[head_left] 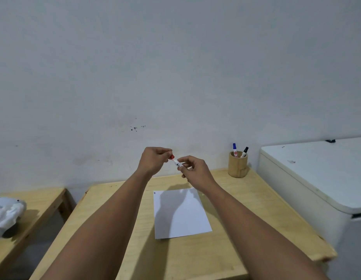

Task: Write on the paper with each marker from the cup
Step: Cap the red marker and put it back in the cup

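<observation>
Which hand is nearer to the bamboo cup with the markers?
Right. The right hand holds the body of the red marker just left of the bamboo cup. The left hand, on the marker's cap, is farther left.

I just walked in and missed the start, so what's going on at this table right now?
A person holds a red-capped marker above the wooden table, the left hand on the red cap, the right hand on the barrel. A white sheet of paper lies below, with a small dark mark at its top left corner. A blue marker and a black marker stand in the bamboo cup.
</observation>
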A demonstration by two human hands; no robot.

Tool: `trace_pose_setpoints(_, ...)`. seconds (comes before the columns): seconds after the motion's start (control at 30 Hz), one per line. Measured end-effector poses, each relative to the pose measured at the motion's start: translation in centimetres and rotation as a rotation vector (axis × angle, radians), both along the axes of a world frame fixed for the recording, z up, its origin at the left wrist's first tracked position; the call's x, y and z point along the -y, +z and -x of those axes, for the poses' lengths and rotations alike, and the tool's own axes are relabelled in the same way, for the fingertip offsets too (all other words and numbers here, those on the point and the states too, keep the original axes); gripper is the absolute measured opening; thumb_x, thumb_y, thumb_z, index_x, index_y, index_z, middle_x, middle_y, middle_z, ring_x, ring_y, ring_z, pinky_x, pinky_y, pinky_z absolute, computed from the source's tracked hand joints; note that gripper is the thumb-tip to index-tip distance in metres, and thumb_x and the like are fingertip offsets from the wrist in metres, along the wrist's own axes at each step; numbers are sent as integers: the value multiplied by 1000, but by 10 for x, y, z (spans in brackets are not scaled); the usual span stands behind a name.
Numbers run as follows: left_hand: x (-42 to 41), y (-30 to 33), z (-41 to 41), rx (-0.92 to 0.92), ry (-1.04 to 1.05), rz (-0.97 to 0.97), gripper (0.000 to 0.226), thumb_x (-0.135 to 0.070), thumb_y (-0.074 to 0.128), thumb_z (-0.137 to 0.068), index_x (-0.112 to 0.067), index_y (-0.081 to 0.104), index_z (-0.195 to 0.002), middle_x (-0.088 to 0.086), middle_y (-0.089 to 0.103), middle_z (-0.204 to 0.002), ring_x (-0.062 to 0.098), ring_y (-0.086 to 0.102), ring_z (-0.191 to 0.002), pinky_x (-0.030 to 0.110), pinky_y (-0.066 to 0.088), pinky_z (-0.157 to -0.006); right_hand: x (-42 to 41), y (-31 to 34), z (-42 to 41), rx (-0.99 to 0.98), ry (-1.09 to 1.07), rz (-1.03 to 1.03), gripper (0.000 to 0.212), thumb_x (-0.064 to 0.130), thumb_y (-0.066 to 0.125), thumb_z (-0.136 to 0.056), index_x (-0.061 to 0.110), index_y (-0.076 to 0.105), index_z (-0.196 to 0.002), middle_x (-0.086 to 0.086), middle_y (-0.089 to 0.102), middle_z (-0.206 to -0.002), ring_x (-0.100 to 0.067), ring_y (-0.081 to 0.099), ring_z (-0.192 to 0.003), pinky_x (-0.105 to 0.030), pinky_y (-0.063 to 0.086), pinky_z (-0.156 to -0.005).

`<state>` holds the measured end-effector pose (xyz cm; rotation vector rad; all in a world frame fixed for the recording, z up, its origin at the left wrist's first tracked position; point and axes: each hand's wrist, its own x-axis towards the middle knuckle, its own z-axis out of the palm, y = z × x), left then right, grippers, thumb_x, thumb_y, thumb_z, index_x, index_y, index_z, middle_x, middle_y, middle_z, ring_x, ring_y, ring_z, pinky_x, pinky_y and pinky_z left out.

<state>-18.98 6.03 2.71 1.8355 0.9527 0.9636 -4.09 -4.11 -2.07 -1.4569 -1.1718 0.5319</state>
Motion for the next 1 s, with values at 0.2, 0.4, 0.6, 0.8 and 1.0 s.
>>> trace_pose_setpoints(0.2, 3, -2, -30, -6, -7, -37, 11, -23, 71, -95, -26, 80, -90, -12, 79, -81, 19, 72, -87, 35, 54, -80, 1, -6, -26, -20, -55, -32, 20, 12, 71, -98, 30, 75, -105, 4, 73, -88, -10, 67, -63, -31, 58, -71)
trace_pose_setpoints(0.4, 3, -6, -67, -16, -44, -25, 10, -21, 71, -95, -21, 81, -94, -7, 79, -84, 18, 72, -86, 34, 56, -79, 1, -13, -57, 7, -118, -40, 26, 14, 72, -96, 40, 74, -98, -7, 79, -96, -17, 68, -69, -40, 61, -83)
trace_pose_setpoints(0.6, 11, -12, -106, -1, -97, -7, 11, -16, 69, -96, -12, 79, -99, 3, 78, -90, 20, 70, -87, 32, 57, -73, -4, -18, -87, -69, -188, -57, 20, 8, 73, -96, 25, 76, -106, 4, 69, -85, -15, 68, -67, -20, 54, -68)
trace_pose_setpoints(0.8, 16, -1, -167, -49, -277, 16, 40, -12, 48, -104, -16, 60, -141, 2, 73, -120, 22, 70, -108, 37, 58, -83, -7, -8, -147, 23, -312, -7, 27, 11, 69, -100, 17, 75, -126, 7, 68, -87, -17, 70, -84, -16, 51, -71)
trace_pose_setpoints(1.0, 6, -45, -234, -210, -235, 54, 80, -17, 67, -92, -27, 28, -161, 7, 55, -144, 26, 64, -117, 45, 55, -99, -21, 35, -218, 163, -628, -46, 12, 31, 70, -95, 31, 68, -106, 11, 78, -87, -17, 73, -89, -47, 55, -95)
